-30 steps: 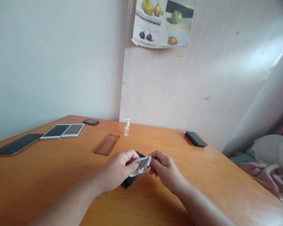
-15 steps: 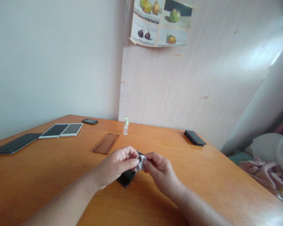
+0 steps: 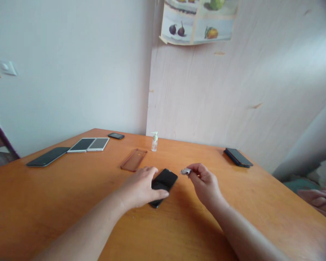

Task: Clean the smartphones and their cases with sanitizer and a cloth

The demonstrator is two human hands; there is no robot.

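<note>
A black smartphone [image 3: 165, 180] lies screen up on the wooden table, partly covered by my left hand [image 3: 141, 185]. The thumb of that hand stretches over the near part of the screen, and its fingers are apart from the thumb along the phone's left edge. Whether they press on the phone is hard to see. To the right of the phone, my right hand [image 3: 205, 183] pinches a small crumpled grey-white cloth [image 3: 186, 171] between thumb and fingers, raised above the tabletop. A brownish see-through phone case [image 3: 134, 160] rests beyond my left hand.
A small clear pump bottle [image 3: 154, 143] stands behind the case. At the left lie a dark tablet-like device [image 3: 48, 157], two white-framed devices [image 3: 83, 144] and a small dark phone [image 3: 116, 136]. A dark device in a case [image 3: 238, 157] is near the right edge.
My hands have separated. The left let go of the cloth and came down over the phone; the right moved aside with the cloth. The view has turned slightly left.
</note>
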